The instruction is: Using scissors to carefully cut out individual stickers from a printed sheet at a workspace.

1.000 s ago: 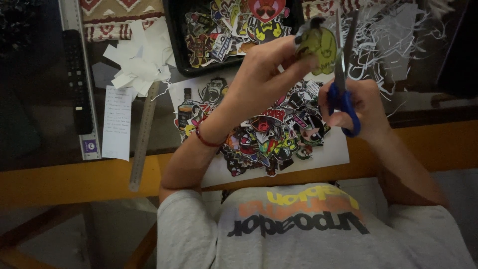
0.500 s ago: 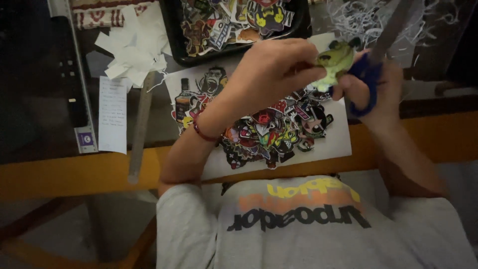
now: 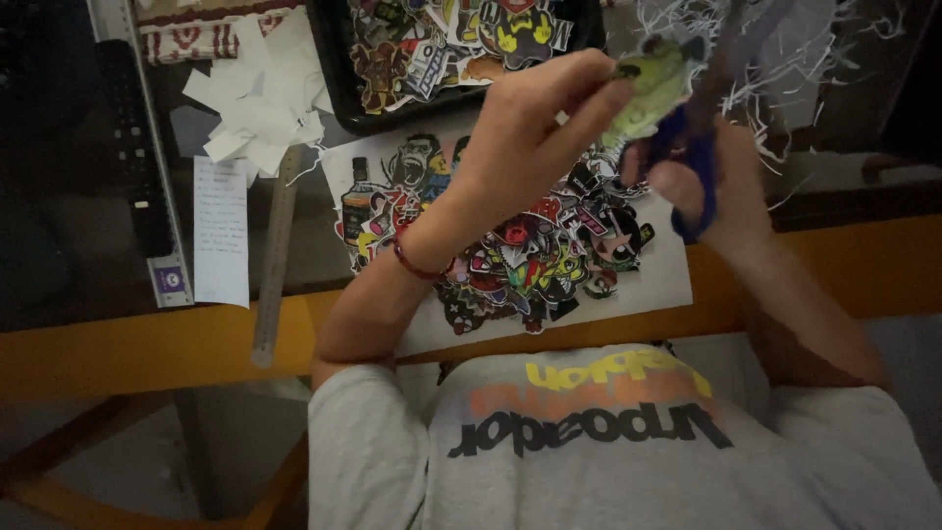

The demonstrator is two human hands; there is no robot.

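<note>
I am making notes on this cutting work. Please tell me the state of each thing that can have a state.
Left hand: raised, pinching the green sticker.
Green sticker: held up, at the scissors.
Right hand: gripping the scissors.
Scissors: held, blurred; open or closed unclear.
Black tray: holds cut stickers.
Sticker pile: heaped on white sheet.
Paper scraps: loose on table.
Ruler: lying flat.

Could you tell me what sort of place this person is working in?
Probably a home craft desk: a pile of cut-out stickers on a white sheet, paper offcuts, a metal ruler, and blue-handled scissors in the right hand.
</note>
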